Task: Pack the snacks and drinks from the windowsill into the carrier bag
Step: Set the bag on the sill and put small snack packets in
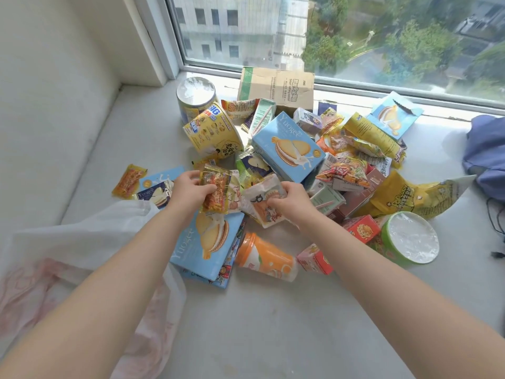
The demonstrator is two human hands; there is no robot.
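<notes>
orange foil packet (pixel 216 194) pinched in the curled left hand (pixel 187 191); right hand (pixel 291 201) grips a white pouch (pixel 263 212) on the windowsill (pixel 259 318) pile, carrier bag (pixel 82 242) lying beneath the left forearm.

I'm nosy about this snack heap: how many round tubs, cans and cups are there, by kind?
Yellow tub: 1
Foil-topped can: 1
Green tub: 1
Orange drink cup: 1
Total: 4

Near windowsill (pixel 259 324): bare, open passage.
Centre: snack pile (pixel 289 151) blocks, back to the window (pixel 355 36).
Left: carrier bag (pixel 82 242) covers the edge.
</notes>
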